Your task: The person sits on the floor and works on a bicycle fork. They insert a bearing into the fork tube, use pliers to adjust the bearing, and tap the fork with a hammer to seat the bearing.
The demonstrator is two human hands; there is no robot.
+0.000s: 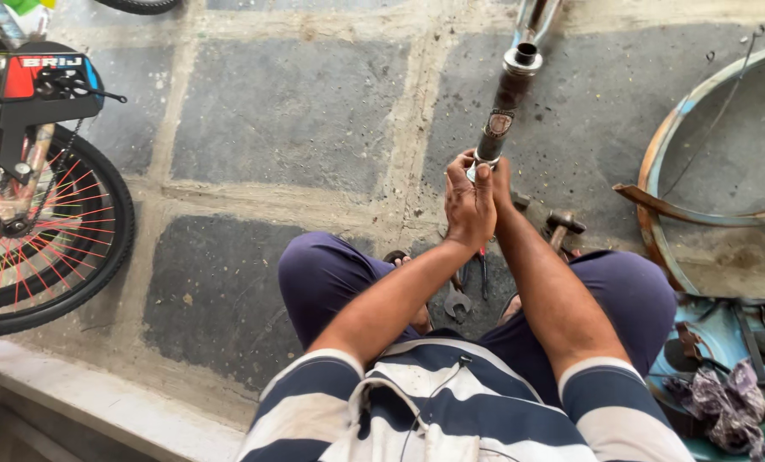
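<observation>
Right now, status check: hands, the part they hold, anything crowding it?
Left hand and right hand clasped round lower end of dark bicycle tube. Tube upright over floor. Hammer, spanner lie below, clear.

Both forearms reach forward from striped short sleeves and meet in front of the knees. The left hand is closed, knuckles up, thumb pointing forward. The right hand lies mostly hidden behind it, its grip apparently closed too. The legs are bent, knees apart.
</observation>
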